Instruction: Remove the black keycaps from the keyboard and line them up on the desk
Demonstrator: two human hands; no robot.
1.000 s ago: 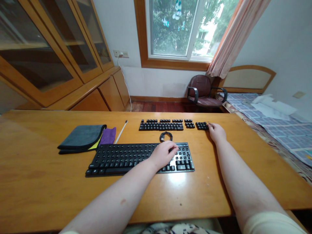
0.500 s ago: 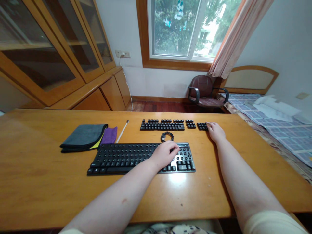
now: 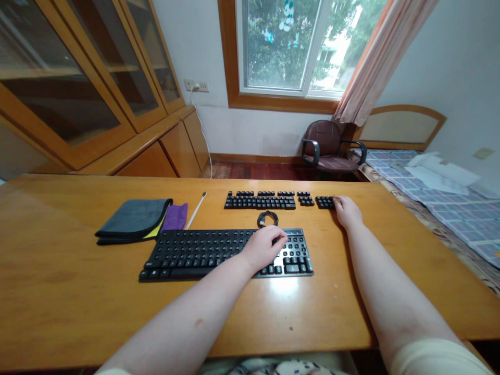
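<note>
A black keyboard (image 3: 211, 255) lies on the desk, many of its keycaps off and small switch posts bare; its front rows still carry caps. My left hand (image 3: 265, 247) rests over its right part, fingers curled and closed; whatever they may hold is hidden. Beyond the keyboard, loose black keycaps stand in rows: a long main block (image 3: 260, 203), a small cluster (image 3: 305, 201) and a number-pad block (image 3: 324, 202). At the right edge of that last block, my right hand (image 3: 347, 211) is closed in a pinch on a keycap at its fingertips.
A coiled black USB cable (image 3: 267, 219) lies between keyboard and keycaps. To the left are a folded grey cloth (image 3: 135, 219), a purple cloth (image 3: 175, 216) and a thin white brush (image 3: 196, 211). The wooden desk (image 3: 78, 302) ends near a chair (image 3: 328, 146) and bed (image 3: 441, 192).
My right hand has shifted slightly to the right, showing more of the number-pad block. My left hand stays in place over the keyboard.
</note>
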